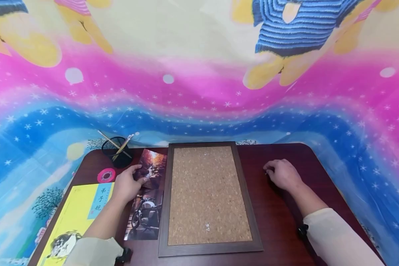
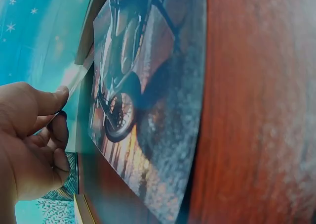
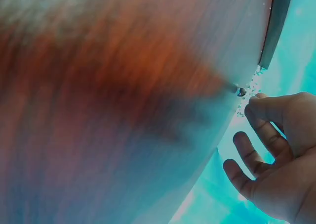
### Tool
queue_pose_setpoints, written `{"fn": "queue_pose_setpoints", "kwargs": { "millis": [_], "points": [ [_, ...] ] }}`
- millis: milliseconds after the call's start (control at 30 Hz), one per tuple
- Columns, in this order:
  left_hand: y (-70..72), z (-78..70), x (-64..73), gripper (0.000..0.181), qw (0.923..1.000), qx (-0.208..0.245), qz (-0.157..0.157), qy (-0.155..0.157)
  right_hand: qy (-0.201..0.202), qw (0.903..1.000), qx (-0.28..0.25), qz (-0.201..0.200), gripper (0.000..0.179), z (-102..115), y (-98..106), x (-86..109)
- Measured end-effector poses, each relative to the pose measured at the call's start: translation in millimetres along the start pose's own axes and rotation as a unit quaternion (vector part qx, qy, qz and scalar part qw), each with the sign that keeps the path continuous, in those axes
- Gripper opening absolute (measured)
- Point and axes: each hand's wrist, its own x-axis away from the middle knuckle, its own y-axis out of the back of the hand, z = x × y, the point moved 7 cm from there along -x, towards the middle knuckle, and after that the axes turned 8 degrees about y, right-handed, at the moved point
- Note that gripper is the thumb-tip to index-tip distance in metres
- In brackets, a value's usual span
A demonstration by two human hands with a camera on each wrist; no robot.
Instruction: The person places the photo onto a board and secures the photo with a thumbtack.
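My left hand pinches the left edge of a photo of a sunlit forest between thumb and fingers. In the left wrist view the sheet shows nearly edge-on at the left hand's fingertips. Just below it lies a photo of a motorcycle, right beside a wood-framed cork board. To the right of the board, my right hand is over the table with thumb and forefinger brought together. A tiny shiny round piece shows right at the right hand's fingertips; its kind is unclear.
Small clear pieces sit near the cork's lower edge. On the dark red table, at the left, are a yellow book, a pink tape roll and a black mesh pen cup. A printed curtain hangs behind.
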Motion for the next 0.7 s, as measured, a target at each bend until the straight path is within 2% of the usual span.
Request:
{"fn": "queue_pose_setpoints", "kwargs": {
  "millis": [367,533,700],
  "points": [
    [9.1,-2.1,5.7,0.057,0.9979,0.057,-0.018,0.024,0.005,0.9997,-0.022,-0.006,0.014,5,7,-4.2],
    [13.5,-5.1,8.0,0.057,0.9965,0.075,-0.030,0.020,0.004,0.9995,-0.028,-0.012,0.014,7,8,-6.7],
    [15.8,-9.9,10.8,0.056,0.9949,0.097,-0.025,0.011,-0.007,0.9990,-0.041,-0.017,0.015,7,8,-8.3]
  ]
}}
